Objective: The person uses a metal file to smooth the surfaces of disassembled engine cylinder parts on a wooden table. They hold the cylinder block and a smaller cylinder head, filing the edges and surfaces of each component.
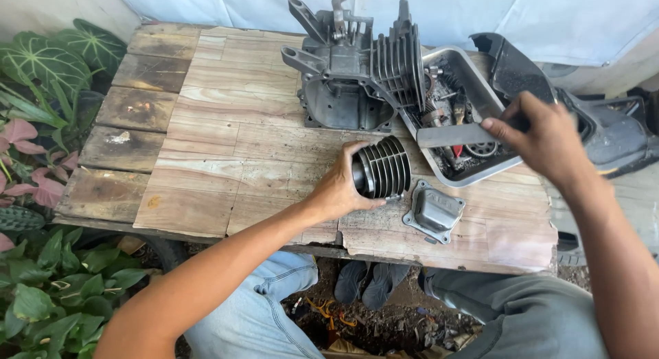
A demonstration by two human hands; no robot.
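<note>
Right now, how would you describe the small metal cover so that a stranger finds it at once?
Start at the wooden table and go to its near edge, right of the finned cylinder held by the left hand. The small grey valve cover lies flat there, untouched. Unlike the big engine crankcase and the metal tray of parts, it is a low domed lid with corner lugs.

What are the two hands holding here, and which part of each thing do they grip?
The left hand grips the finned metal cylinder by its open end. The right hand holds a flat grey blade-like tool at one end, over the metal tray.
</note>
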